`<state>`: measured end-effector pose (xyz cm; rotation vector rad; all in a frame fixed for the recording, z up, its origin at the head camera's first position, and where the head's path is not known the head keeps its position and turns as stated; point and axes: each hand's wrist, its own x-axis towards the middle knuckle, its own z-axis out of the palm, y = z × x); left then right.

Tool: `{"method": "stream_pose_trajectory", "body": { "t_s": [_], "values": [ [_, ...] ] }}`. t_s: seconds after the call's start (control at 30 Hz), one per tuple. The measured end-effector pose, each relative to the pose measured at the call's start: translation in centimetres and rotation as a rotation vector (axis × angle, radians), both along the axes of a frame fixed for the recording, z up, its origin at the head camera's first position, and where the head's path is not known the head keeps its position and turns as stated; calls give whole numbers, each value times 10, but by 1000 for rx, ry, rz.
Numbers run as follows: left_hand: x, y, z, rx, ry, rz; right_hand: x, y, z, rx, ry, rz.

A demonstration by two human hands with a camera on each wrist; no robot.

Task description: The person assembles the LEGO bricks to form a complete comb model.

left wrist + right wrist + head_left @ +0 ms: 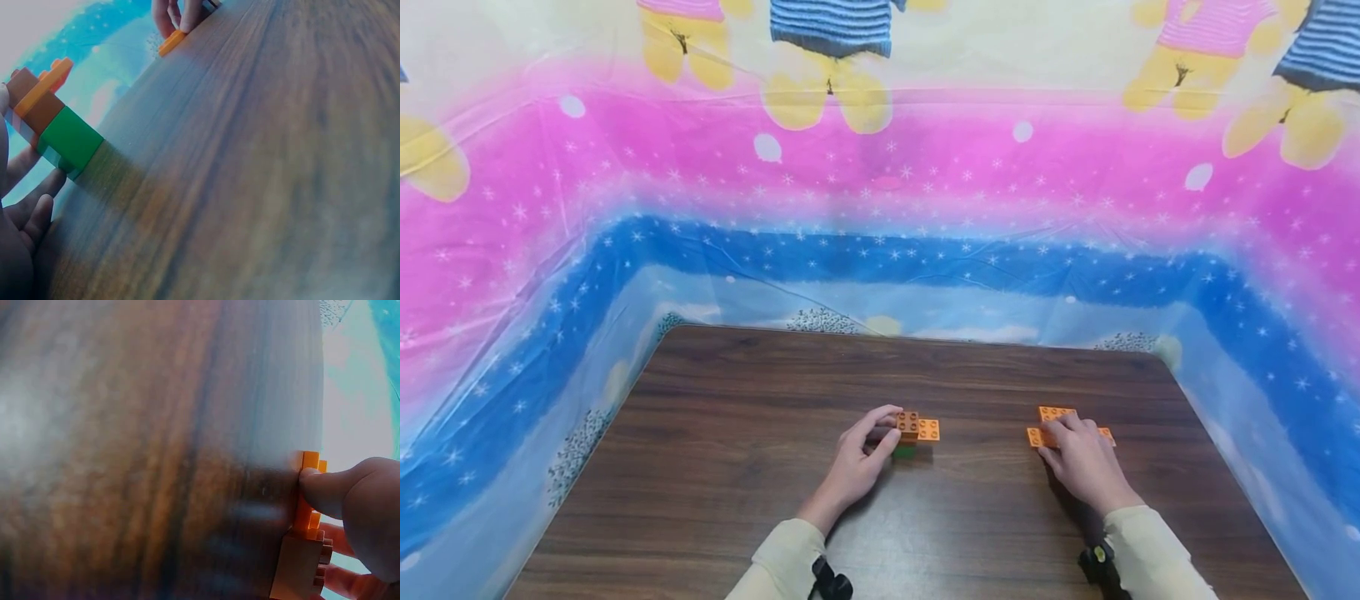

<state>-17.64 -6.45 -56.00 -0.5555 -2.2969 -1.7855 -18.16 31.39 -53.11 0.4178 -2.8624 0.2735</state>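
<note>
A small stack of toy building bricks stands on the table at centre, with a green brick (72,142) at its foot. Above that are brown bricks (907,423), and a flat orange brick (928,430) juts out to the right. My left hand (859,454) holds the stack from its left side, thumb and fingers at the brown part. On the right, my right hand (1090,462) grips a group of orange bricks (1057,413) lying low on the table. Its thumb presses a thin orange brick (306,512) next to a thicker brownish brick (297,565); the palm hides part of the group.
The brown wood-grain table (737,483) has its far edge beyond the bricks. A printed pink and blue cloth (850,183) hangs around its back and sides. Dark straps with a small device (1101,562) sit on both wrists.
</note>
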Motion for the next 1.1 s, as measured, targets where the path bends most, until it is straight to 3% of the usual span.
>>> {"method": "stream_pose_trajectory", "body": {
  "t_s": [0.37,0.87,1.1],
  "values": [
    [1,1,-1,-10,-22,-1,1,-1,0,-4,-64,-14],
    [0,0,0,6,-11,-9,-2,3,-1,-14,-86,-32],
    [2,3,2,-8,-13,32,-2,1,5,-21,-93,-28]
  ]
}}
